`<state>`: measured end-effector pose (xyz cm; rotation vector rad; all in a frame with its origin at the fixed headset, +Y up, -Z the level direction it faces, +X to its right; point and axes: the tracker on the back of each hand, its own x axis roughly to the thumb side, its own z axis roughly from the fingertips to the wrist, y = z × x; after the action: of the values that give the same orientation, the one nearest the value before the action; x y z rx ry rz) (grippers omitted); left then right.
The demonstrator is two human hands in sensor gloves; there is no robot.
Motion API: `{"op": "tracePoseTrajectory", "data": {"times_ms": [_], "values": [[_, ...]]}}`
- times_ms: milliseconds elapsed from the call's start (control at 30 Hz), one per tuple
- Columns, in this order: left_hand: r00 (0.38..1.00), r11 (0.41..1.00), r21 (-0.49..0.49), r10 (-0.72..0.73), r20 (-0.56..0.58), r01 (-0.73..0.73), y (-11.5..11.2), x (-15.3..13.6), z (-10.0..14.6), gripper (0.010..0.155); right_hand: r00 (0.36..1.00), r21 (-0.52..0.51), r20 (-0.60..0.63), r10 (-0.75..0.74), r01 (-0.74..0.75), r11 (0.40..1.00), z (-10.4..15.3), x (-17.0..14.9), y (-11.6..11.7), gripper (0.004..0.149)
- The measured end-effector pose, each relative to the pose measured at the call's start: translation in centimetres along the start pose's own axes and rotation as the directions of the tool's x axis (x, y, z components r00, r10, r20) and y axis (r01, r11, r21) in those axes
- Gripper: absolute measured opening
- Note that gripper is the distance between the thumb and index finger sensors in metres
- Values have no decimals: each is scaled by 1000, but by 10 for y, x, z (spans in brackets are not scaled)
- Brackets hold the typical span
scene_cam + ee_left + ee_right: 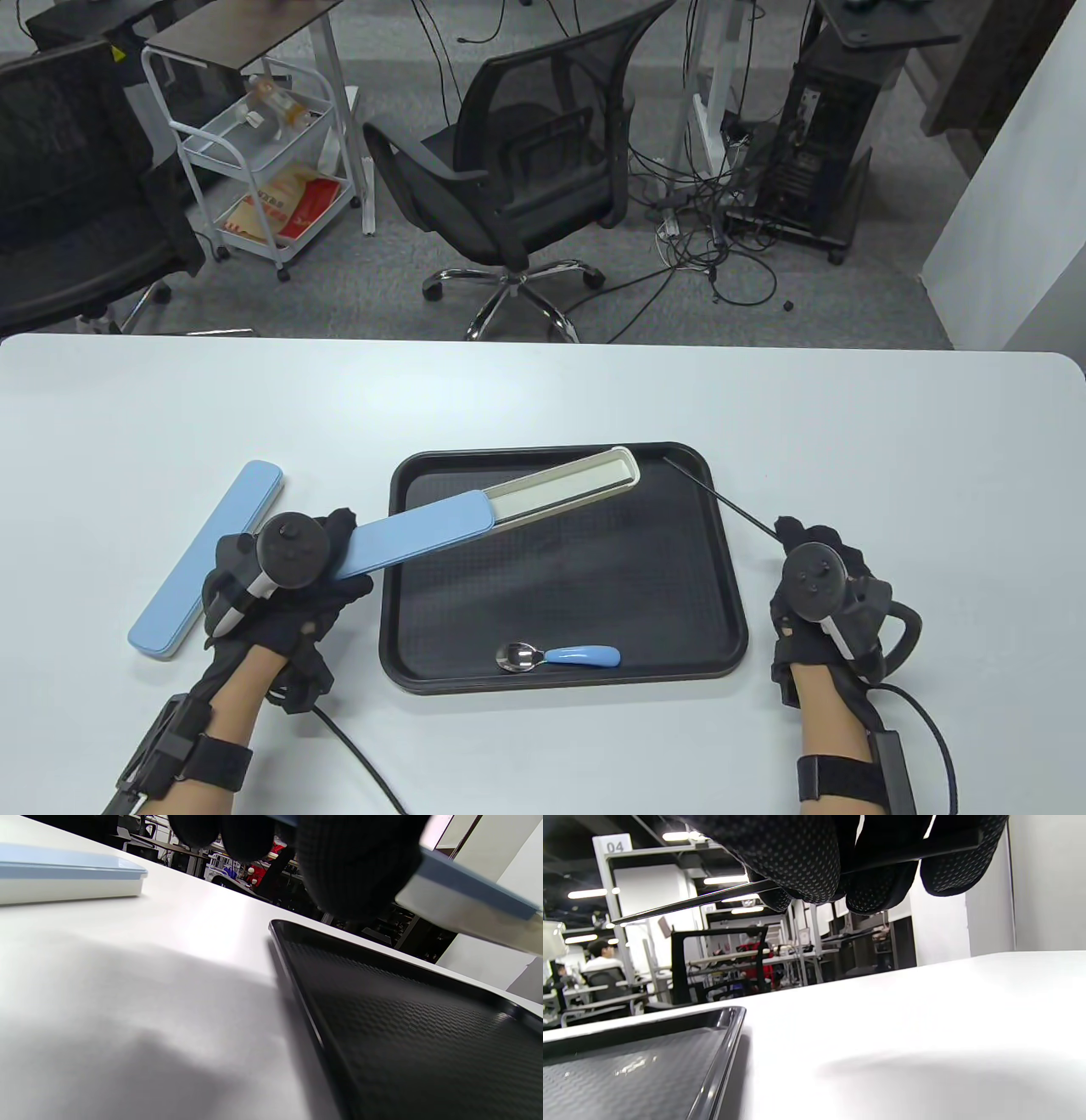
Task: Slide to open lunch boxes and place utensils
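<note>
A long utensil box [509,507] with a blue sliding lid [420,533] lies slanted over the black tray [560,620], slid partly open so its white inside [568,486] shows. My left hand [293,564] grips the lid end of the box, held above the table in the left wrist view [466,895]. My right hand [819,577] grips thin black chopsticks [717,498], their tips over the tray's far right corner; they show in the right wrist view [700,902]. A spoon with a blue handle [560,656] lies at the tray's near edge.
A second, closed blue utensil box [208,560] lies on the white table left of my left hand, also in the left wrist view [63,874]. An office chair [526,170] and a wire cart [254,153] stand beyond the table's far edge.
</note>
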<state>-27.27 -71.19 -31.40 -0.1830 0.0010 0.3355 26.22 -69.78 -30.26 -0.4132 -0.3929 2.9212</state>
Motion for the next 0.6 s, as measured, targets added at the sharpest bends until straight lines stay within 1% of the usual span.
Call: {"op": "tracePoseTrajectory", "data": {"times_ms": [133,267,433,600], "values": [[1000,1000,0,-7,1,7,0,0,0,87,999,-38,15,-41,42,998,1,0,-7,46],[1000,1000,0,-22,8,22,-1,2,0,87,994,-70,85,-68,74,995,3,8,-11,46],[999,999,2,-39,31,39,-1,6,1,87,986,-98,161,-47,64,993,6,23,-16,45],[998,999,4,-43,49,43,-1,9,1,87,971,-115,239,16,11,993,10,39,-17,45]]}}
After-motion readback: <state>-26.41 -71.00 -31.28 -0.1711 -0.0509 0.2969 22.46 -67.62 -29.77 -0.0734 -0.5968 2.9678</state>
